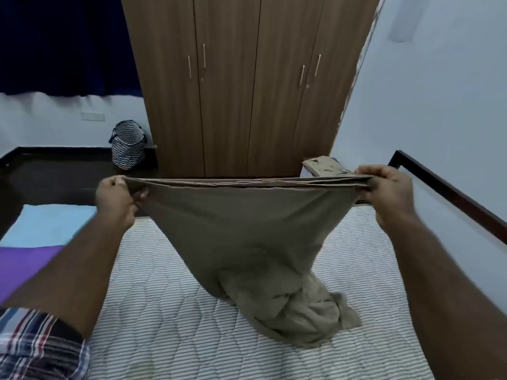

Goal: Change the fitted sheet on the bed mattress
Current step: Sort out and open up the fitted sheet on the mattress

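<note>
A grey-brown fitted sheet (247, 237) hangs between my two hands above the bare striped mattress (153, 311). My left hand (116, 200) grips the sheet's top edge at the left end. My right hand (386, 192) grips the same edge at the right end, so the edge is stretched taut and level. The sheet's lower part lies bunched in a heap on the mattress (304, 316).
A wooden wardrobe (241, 86) stands past the foot of the bed. A patterned laundry basket (127, 145) sits on the dark floor to its left. A dark bed rail (452, 198) runs along the right wall. Light blue (52, 223) and purple (24, 267) bedding lie at left. A folded patterned cloth (323, 165) lies at the far right corner.
</note>
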`<move>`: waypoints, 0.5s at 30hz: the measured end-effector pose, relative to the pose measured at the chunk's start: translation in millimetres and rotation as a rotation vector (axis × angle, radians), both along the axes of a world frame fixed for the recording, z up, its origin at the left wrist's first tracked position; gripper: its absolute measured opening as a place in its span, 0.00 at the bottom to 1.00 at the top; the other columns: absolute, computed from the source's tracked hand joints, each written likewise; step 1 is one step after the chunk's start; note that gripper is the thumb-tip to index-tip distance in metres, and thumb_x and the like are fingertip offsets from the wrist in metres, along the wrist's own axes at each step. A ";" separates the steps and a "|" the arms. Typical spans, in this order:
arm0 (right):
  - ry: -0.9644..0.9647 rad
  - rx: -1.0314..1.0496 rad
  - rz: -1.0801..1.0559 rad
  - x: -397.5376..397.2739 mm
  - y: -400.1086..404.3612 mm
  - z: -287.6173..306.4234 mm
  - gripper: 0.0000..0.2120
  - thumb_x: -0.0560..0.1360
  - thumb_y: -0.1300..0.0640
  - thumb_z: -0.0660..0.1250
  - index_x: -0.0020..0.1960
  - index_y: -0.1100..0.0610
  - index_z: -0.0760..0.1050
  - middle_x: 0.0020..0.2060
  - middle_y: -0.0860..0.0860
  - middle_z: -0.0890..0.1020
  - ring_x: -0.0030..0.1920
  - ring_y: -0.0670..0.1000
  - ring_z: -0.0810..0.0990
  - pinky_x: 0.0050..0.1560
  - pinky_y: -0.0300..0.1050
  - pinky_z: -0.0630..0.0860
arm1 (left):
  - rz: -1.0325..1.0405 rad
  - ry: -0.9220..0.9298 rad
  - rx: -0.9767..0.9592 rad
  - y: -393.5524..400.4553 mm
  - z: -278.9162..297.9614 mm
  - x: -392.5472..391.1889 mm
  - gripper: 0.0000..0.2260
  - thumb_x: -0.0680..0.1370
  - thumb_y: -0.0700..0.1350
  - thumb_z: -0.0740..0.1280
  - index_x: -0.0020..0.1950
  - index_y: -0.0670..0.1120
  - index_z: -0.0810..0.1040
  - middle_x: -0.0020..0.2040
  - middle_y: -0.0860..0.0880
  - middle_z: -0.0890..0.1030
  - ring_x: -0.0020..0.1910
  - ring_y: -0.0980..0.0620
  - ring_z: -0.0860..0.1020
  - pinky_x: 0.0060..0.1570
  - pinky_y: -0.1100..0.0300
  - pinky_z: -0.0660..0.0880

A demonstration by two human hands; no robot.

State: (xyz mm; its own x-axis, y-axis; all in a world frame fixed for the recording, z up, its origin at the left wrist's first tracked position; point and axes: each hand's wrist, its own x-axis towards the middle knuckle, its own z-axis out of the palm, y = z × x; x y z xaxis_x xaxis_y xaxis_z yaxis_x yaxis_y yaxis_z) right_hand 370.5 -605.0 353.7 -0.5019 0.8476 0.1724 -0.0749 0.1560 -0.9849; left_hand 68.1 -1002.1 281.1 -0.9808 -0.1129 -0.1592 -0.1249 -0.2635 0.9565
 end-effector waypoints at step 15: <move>-0.160 0.398 -0.045 28.8 27.4 -1.2 0.13 0.68 0.46 0.78 0.37 0.54 0.79 0.30 0.52 0.79 0.34 0.54 0.77 0.39 0.57 0.80 | -0.085 0.195 -0.393 -35.8 2.8 15.2 0.08 0.82 0.40 0.63 0.48 0.47 0.81 0.37 0.55 0.80 0.39 0.56 0.77 0.37 0.63 0.75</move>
State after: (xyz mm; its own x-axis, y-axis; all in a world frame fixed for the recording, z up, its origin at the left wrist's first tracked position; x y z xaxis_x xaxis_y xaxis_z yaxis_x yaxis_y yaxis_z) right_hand 399.2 -577.7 352.6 -0.5131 0.7522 0.4134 0.0894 0.5259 -0.8459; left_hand 83.3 -1037.9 283.9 -0.9966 -0.0457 0.0686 0.0622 0.1281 0.9898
